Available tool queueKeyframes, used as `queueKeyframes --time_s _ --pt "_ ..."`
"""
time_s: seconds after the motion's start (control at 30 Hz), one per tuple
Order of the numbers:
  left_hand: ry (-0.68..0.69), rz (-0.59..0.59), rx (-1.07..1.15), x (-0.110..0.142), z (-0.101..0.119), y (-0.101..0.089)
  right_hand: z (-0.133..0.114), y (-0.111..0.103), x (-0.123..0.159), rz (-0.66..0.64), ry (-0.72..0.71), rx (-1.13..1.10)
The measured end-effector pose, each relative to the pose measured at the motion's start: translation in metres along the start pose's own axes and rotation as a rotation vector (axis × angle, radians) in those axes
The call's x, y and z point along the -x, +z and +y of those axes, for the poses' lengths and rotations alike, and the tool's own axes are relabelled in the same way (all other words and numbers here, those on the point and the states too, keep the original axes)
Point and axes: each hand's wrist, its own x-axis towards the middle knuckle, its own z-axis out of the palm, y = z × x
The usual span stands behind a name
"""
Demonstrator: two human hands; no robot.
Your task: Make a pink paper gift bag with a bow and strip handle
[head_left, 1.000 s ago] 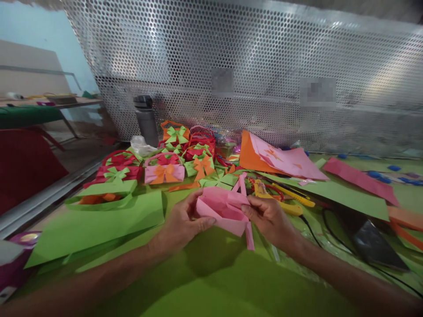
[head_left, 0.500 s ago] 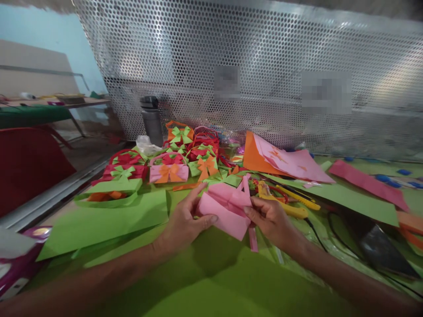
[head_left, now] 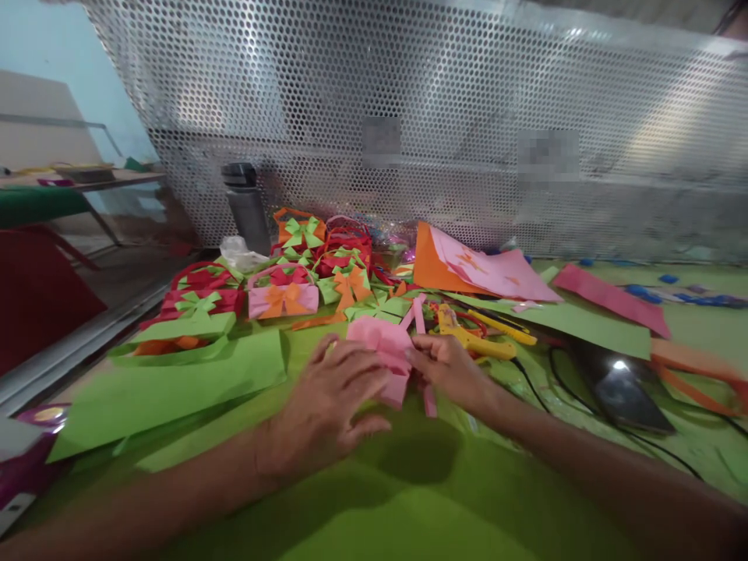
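Observation:
A folded pink paper piece [head_left: 382,347] with a narrow pink strip hanging from it is held above the green table between both hands. My left hand [head_left: 327,401] covers its near left side, fingers curled over it. My right hand [head_left: 447,366] pinches its right edge by the strip. Much of the pink piece is hidden behind my left hand.
Finished paper baskets with bows [head_left: 280,292] crowd the back left beside a grey bottle [head_left: 245,206]. Green sheets [head_left: 169,386], orange and pink sheets [head_left: 485,273], a yellow glue gun [head_left: 473,339] and a dark phone [head_left: 619,386] with cables lie around. A perforated metal screen [head_left: 444,117] closes the back.
The pink piece has been turned and lowered toward the table. My left hand has moved over its top and now hides much of it.

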Motion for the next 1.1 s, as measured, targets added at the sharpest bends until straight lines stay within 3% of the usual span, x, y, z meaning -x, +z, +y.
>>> queueKeyframes --time_s 0.07,0.37,0.57,0.8,0.93,1.1 --pt "-0.026 -0.059 -0.066 0.000 0.006 0.000 -0.004 -0.005 -0.002 0.008 -0.025 0.019" --pt "-0.084 -0.062 -0.031 0.001 0.007 0.005 -0.010 -0.038 -0.008 0.121 -0.130 0.203" --pt "-0.133 0.040 -0.028 0.001 0.003 0.004 -0.009 -0.045 -0.004 0.193 -0.140 0.495" --pt "-0.190 0.239 0.019 -0.003 0.000 -0.003 -0.011 -0.040 -0.003 0.225 -0.117 0.758" --pt "-0.180 0.211 0.033 -0.003 -0.001 -0.005 -0.014 -0.046 -0.004 0.223 -0.098 0.844" --pt "-0.158 0.224 0.016 -0.002 -0.007 -0.005 -0.023 -0.073 -0.006 0.304 -0.030 1.001"
